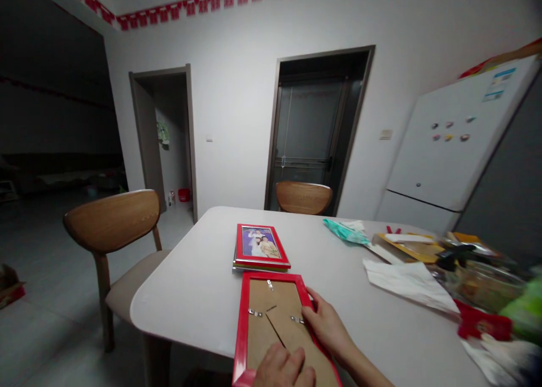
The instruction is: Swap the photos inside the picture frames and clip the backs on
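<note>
A red picture frame (254, 325) lies face down on the white table (199, 285), its brown backing board and metal clips showing. My left hand (283, 368) rests on the lower part of the backing, fingers curled. My right hand (326, 325) lies on the frame's right edge, fingers pressed against the red border and the backing near a clip. Just beyond it sits a small stack of red frames (260, 247), the top one face up with a photo of two people.
White paper (406, 282), a teal cloth (345, 231), a glass bowl (483, 282) and assorted clutter crowd the table's right side. Wooden chairs stand at the left (114, 223) and far side (302, 196). A white fridge (457, 144) is at the right; two doorways lie behind.
</note>
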`<state>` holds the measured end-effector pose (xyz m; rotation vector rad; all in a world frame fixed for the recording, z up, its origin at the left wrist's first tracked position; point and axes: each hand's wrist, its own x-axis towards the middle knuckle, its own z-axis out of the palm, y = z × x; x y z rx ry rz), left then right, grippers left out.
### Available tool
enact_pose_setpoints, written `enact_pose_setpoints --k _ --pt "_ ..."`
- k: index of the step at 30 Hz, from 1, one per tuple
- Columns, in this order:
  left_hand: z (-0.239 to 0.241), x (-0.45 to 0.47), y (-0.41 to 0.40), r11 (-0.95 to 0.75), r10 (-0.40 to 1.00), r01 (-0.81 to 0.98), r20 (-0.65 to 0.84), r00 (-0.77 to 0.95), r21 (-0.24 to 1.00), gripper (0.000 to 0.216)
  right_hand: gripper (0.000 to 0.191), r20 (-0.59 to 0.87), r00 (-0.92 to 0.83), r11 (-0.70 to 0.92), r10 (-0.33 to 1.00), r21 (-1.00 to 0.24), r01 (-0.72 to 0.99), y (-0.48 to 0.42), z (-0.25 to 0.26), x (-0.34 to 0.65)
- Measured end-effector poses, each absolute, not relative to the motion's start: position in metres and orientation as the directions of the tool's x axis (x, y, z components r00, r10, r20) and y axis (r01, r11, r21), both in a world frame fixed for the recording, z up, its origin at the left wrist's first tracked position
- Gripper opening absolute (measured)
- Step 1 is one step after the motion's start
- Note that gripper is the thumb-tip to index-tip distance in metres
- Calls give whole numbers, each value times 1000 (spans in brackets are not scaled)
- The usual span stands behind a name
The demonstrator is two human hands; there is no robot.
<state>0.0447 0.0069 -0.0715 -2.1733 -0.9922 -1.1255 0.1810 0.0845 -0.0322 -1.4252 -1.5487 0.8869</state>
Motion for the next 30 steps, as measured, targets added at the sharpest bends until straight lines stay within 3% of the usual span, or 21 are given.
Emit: enact_pose_setpoints --k 4,7,11,16,30 --pt "-57 33 2 -664 614 747 586 528 23 19 48 248 -62 214 967 -653 726 89 -44 178" --pt "-42 19 -2 -660 744 699 366 559 276 36 42 287 -157 292 945 -523 801 85 -45 176" --pt "-29 -8 6 -427 904 741 274 329 519 49 39 295 -189 314 937 -471 824 79 -42 176" --pt "-32 -37 32 -172 978 756 200 56 632 59 38 240 -219 306 946 -429 850 78 -38 175" --pt "-43 -39 37 -176 969 703 248 0 689 53 30 295 -194 301 936 -378 876 76 -32 166"
